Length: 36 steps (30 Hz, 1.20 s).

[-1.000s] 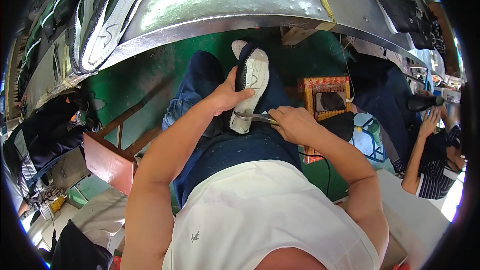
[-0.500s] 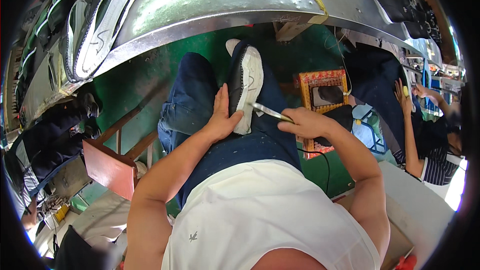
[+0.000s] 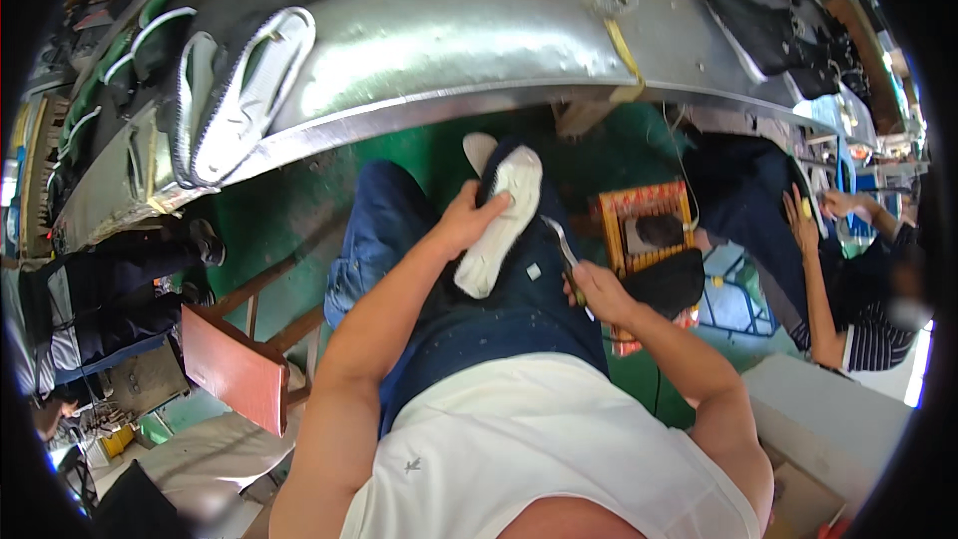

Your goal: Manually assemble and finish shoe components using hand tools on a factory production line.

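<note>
A shoe upper on its last, pale sole side up [image 3: 486, 258], lies along my thighs. My left hand [image 3: 467, 222] is closed on its left side, the thumb pressed on the pale underside. To the right of the shoe, my right hand [image 3: 601, 293] is wrapped round a slim metal hand tool [image 3: 558, 240] with a curved silver end; its exact kind is unclear. That end points away from me and stands apart from the shoe. A small white scrap [image 3: 533, 270] rests on my dark trousers between the shoe and the tool.
A metal-edged bench [image 3: 449, 40] runs across the front, with white-soled shoe parts [image 3: 249, 105] at left and a black boot-like shoe [image 3: 748, 30] at right. A reddish wooden stool [image 3: 235, 369] is at left. An orange-framed box [image 3: 644, 225] stands at right, near a co-worker's arm [image 3: 818, 284].
The tool's end has come away from the shoe and now points forward. My left hand has shifted up the shoe, its thumb now across the sole. The sole faces up more fully.
</note>
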Each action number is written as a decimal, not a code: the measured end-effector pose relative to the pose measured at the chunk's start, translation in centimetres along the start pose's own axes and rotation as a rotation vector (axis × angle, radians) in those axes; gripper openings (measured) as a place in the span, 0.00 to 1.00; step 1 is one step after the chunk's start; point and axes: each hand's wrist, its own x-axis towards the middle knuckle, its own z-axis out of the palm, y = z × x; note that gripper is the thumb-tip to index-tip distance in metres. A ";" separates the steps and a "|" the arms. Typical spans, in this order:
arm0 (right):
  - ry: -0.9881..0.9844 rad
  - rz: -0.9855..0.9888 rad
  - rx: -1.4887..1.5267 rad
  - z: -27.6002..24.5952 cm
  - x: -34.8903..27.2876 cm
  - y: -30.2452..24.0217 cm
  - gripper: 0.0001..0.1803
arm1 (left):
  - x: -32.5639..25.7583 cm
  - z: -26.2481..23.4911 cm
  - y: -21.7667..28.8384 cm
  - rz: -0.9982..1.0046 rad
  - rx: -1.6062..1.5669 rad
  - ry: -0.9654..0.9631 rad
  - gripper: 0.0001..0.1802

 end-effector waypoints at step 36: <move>-0.002 -0.679 -0.178 5.3 7.5 -17.0 0.71 | -5.2 -4.3 9.5 0.180 -1.141 -0.005 0.37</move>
